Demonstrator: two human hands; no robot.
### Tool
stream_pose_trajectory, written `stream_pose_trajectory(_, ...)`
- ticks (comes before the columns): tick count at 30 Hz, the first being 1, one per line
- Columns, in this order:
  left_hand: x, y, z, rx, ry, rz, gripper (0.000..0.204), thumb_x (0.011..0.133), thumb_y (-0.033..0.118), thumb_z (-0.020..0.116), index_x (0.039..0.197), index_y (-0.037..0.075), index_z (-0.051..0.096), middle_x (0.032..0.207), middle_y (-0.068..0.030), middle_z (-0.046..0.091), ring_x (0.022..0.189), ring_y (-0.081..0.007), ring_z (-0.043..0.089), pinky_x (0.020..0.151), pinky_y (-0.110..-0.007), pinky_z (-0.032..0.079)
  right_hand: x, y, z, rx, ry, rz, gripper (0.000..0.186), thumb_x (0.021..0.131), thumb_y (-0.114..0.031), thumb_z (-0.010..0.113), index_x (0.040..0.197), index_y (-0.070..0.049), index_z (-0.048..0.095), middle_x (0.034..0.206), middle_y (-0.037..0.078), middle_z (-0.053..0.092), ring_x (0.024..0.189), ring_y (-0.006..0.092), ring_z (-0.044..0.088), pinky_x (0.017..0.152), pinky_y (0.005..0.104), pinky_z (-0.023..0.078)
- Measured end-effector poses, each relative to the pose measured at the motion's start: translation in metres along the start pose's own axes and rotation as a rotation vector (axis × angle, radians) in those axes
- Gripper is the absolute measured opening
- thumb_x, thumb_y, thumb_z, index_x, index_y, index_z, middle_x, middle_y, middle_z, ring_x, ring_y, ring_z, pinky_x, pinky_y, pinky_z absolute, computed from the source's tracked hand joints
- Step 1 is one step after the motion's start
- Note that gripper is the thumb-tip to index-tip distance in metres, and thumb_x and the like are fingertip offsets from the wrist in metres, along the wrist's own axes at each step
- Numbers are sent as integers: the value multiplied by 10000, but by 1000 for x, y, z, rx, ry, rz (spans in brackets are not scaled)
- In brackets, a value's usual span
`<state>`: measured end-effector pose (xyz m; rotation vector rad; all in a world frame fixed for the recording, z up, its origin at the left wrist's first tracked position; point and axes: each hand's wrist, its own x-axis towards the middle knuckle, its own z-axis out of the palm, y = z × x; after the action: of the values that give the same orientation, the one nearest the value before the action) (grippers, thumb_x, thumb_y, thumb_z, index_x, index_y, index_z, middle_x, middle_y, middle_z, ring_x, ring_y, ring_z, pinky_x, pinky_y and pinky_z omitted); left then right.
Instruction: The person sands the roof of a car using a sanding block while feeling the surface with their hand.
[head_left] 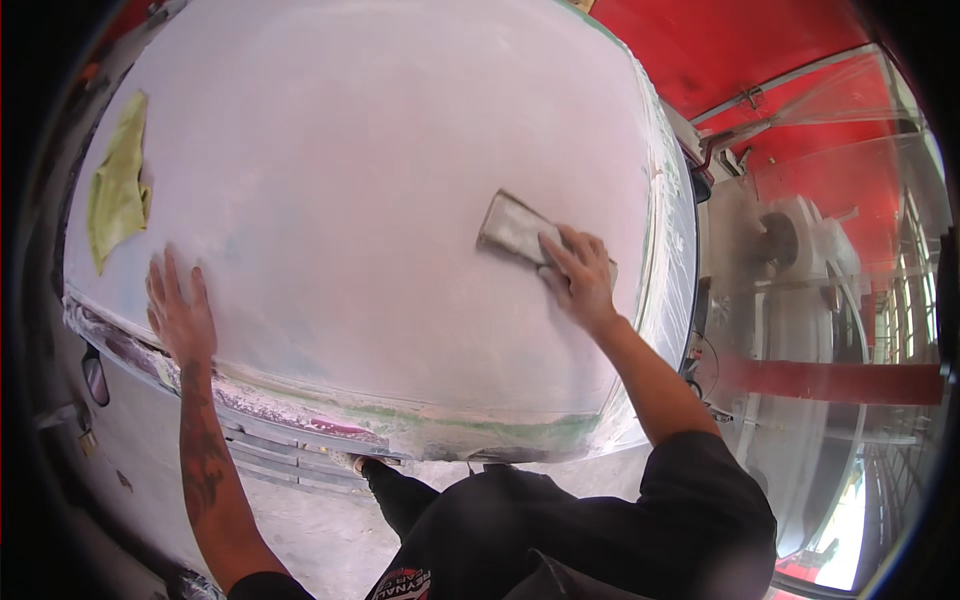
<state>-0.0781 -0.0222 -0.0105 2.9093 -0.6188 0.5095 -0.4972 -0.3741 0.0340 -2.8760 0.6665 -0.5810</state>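
Observation:
Before me spreads a broad, pale pinkish-white car panel (370, 180) with a dull, dusty surface. My right hand (580, 275) grips the near end of a grey sanding block (515, 228), which lies against the panel right of its middle. My left hand (182, 308) rests on the panel near its left front edge, fingers stretched out, with nothing in it. Just beyond the left hand lies a crumpled yellow-green cloth (118, 195).
Clear plastic sheeting (672, 260) runs along the panel's right edge. Red panels (760, 50) stand at the far right, with a car under hazy plastic (800, 300) nearer. A grey slatted piece (290, 462) is below the front edge, above the concrete floor (310, 530).

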Motion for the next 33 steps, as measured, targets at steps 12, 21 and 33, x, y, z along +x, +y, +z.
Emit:
stream_pose_trajectory(12, -4, 3, -9, -27, -15, -2, 565, 989, 458, 475, 1501, 243, 373, 1551, -106, 335, 1435, -323, 294, 1156, -499, 232, 38, 7, 12, -30, 9, -2, 564, 755, -146, 773, 1295, -219, 627, 1293, 114, 561, 1098, 346, 526, 956, 465, 440)
stream_pose_trajectory(21, 2, 24, -12, -157, -4, 39, 551, 990, 427, 488, 1497, 241, 380, 1541, -105, 348, 1431, -302, 306, 1156, -496, 231, 261, 146, 31, -206, 66, 19, 419, 909, -251, 609, 1307, -122, 573, 1248, 132, 609, 1055, 397, 562, 941, 448, 462)
stream_pose_trajectory(33, -3, 13, -24, -42, -20, 14, 555, 982, 391, 514, 1493, 217, 387, 1525, -120, 364, 1416, -303, 328, 1130, -501, 273, 98, 95, 8, 71, -146, -178, 682, 684, 96, 654, 1311, -172, 616, 1365, 136, 537, 1208, 371, 493, 1045, 442, 422)
